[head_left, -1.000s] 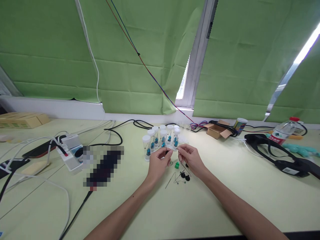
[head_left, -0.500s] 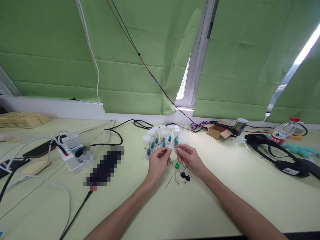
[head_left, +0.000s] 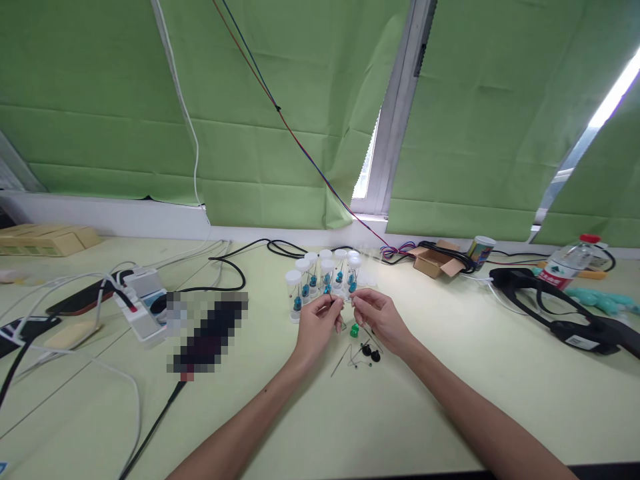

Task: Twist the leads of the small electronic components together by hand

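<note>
My left hand (head_left: 320, 321) is closed in a pinch, with a bit of something dark and thin showing at its fingertips. Facing it, my right hand (head_left: 379, 319) pinches too, its fingertips a short gap away; what it grips is too small to make out. Just behind both hands stand several clear capped vials (head_left: 294, 293) holding blue pieces with thin stems. Between and below the hands lie a small green piece (head_left: 355, 331), two round black pieces (head_left: 371, 353) and several thin metal rods (head_left: 341, 361).
To the left are a white power strip (head_left: 145, 313), tangled cables and a pixelated dark object (head_left: 210, 333). At the back right stand an open cardboard box (head_left: 436, 261), a can (head_left: 481, 252) and a red-capped bottle (head_left: 567, 263). A black headset (head_left: 560, 313) lies at the right.
My right fingers have curled slightly and my left fingers have shifted a little. The pieces on the table have stayed in place.
</note>
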A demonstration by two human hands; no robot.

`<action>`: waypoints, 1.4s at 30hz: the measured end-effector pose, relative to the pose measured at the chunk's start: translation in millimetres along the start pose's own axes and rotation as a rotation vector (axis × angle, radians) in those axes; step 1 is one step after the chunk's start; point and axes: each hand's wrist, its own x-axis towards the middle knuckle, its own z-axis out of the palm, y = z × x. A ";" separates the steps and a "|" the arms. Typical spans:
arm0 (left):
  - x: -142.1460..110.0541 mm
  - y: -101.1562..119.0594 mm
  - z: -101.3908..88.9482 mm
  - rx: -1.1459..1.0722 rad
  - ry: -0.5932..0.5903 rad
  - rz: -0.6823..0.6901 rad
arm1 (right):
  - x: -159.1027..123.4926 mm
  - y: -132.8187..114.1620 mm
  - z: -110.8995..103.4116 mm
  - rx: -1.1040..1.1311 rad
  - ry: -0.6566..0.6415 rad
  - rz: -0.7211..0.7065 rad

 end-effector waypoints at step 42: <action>-6.1 5.2 4.8 0.074 -0.034 0.058 | 2.3 1.3 -5.0 0.029 0.030 0.042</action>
